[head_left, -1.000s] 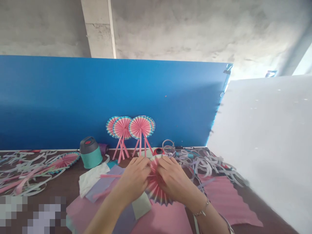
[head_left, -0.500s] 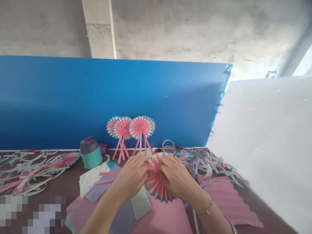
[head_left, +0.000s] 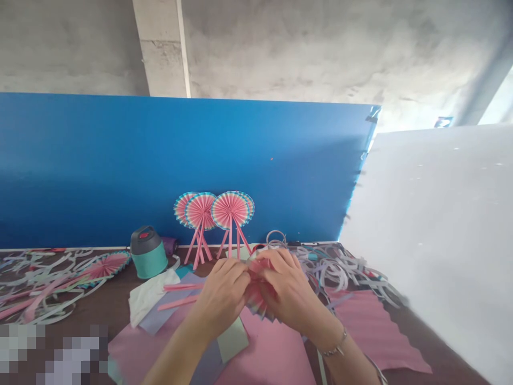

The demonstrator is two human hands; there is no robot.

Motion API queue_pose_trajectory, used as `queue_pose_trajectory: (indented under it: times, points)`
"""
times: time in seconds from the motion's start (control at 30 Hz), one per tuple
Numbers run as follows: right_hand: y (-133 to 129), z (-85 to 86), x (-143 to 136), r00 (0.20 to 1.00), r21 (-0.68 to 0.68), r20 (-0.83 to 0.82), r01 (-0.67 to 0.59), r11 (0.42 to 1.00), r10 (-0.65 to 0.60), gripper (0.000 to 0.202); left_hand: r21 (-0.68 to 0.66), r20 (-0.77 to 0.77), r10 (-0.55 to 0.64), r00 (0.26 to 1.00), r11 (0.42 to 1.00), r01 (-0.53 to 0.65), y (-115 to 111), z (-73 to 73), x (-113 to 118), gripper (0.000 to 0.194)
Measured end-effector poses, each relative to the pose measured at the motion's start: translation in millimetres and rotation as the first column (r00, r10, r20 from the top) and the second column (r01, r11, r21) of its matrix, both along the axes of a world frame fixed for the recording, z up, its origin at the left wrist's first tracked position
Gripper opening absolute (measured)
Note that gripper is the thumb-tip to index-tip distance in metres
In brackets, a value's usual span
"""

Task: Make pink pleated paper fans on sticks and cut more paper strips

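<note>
The left hand [head_left: 227, 291] and the right hand [head_left: 286, 286], both curled nearly closed, are pinching the pleated fan [head_left: 257, 301] above the table [head_left: 96, 310], in front of its back edge; exact contact is partly hiding. The fan is probably feeling light, springy, easily creasing; holding along folds is looking safest.
</note>
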State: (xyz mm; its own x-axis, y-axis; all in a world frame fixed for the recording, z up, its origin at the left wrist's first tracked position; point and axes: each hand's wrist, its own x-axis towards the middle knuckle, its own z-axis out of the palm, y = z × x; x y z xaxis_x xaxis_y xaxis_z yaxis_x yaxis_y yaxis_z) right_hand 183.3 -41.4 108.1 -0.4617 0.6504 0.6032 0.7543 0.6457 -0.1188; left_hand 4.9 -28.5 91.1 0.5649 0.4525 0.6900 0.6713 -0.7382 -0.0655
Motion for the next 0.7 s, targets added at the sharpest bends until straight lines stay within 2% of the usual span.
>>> queue_pose_trajectory:
  times: [0.13, 0.2, 0.3, 0.37, 0.43, 0.5, 0.6, 0.7]
  points:
    - [0.3, 3.5, 4.7, 0.995, 0.068, -0.097, 0.016, 0.998, -0.009, 0.017, 0.017, 0.073, 0.053, 0.996, 0.998, -0.054, 2.7, -0.8, -2.0, 0.012]
    - [0.9, 6.0, 8.0, 0.983, 0.127, -0.177, 0.08, 0.989, -0.057, 0.02, 0.0, 0.196, 0.102, 0.975, 0.995, -0.104, 5.2, -1.8, -3.4, 0.015]
    - [4.1, 6.9, 12.3, 0.941, 0.189, -0.315, 0.192, 0.963, -0.125, 0.02, -0.033, 0.404, 0.16, 0.901, 0.986, -0.161, 9.9, -5.3, -4.5, 0.016]
    - [7.9, 5.2, 14.7, 0.89, 0.18, -0.428, 0.253, 0.95, -0.156, 0.021, -0.056, 0.488, 0.172, 0.856, 0.985, -0.166, 12.6, -8.4, -4.2, 0.016]
    - [12.8, 2.7, 17.3, 0.811, 0.086, -0.556, 0.275, 0.957, -0.183, 0.029, -0.07, 0.528, 0.167, 0.833, 0.986, -0.153, 13.8, -11.0, -3.0, 0.016]
    - [17.6, 1.4, 20.2, 0.701, -0.093, -0.678, 0.217, 0.972, -0.221, 0.042, -0.074, 0.538, 0.154, 0.829, 0.988, -0.135, 13.4, -12.5, -1.1, 0.016]
    - [22.1, 4.0, 24.5, 0.557, -0.35, -0.783, -0.026, 0.936, -0.277, 0.049, -0.081, 0.519, 0.135, 0.844, 0.991, -0.108, 10.4, -12.9, 2.9, 0.016]
    - [22.5, 9.7, 28.2, 0.452, -0.388, -0.85, -0.188, 0.902, -0.271, 0.039, -0.07, 0.484, 0.096, 0.87, 0.995, -0.071, 6.1, -14.2, 9.2, 0.017]
